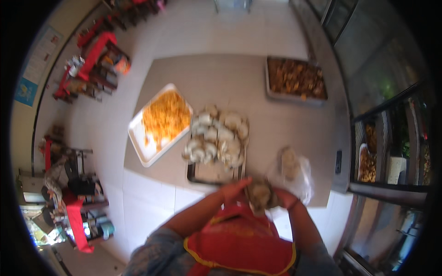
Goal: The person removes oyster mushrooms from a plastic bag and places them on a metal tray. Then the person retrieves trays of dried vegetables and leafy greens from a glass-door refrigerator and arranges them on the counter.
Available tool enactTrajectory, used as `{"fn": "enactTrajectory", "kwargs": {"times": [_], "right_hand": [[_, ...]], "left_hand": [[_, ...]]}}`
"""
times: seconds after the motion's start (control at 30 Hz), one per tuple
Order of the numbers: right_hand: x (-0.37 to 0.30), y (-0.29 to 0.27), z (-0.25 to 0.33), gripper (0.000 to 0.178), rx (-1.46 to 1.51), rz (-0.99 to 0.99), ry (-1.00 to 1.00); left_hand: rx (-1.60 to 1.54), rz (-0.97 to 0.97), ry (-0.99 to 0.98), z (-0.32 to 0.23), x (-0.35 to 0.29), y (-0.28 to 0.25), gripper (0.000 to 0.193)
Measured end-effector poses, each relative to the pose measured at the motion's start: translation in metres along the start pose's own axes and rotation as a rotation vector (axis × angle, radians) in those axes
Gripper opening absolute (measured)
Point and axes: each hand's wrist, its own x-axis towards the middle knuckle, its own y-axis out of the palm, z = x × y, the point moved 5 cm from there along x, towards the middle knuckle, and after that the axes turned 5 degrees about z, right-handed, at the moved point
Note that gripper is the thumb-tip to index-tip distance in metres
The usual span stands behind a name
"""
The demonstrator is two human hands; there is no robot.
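At the near edge of the bench [276,119], the left hand [235,190] and right hand [284,198] grasped a brownish clump [260,195].

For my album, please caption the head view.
Left hand and right hand hold a mushroom-like clump near a tray of mushrooms.

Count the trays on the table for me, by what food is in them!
White tray of orange shreds: 1
Dark-edged tray of pale clumps: 1
Silver tray of brown pieces: 1
Total: 3 trays
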Motion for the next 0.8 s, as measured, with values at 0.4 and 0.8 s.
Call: {"fn": "enactTrajectory", "kwargs": {"times": [0.4,0.8], "right_hand": [[0.124,0.179,0.046,0.046,0.013,-0.212,-0.289],[0.199,0.206,0.029,0.042,-0.448,-0.509,-0.469]], "left_hand": [[-0.129,-0.527,0.632,-0.015,-0.124,-0.101,0.063],[-0.271,-0.745,0.853,-0.011,-0.149,-0.16,0.035]]}}
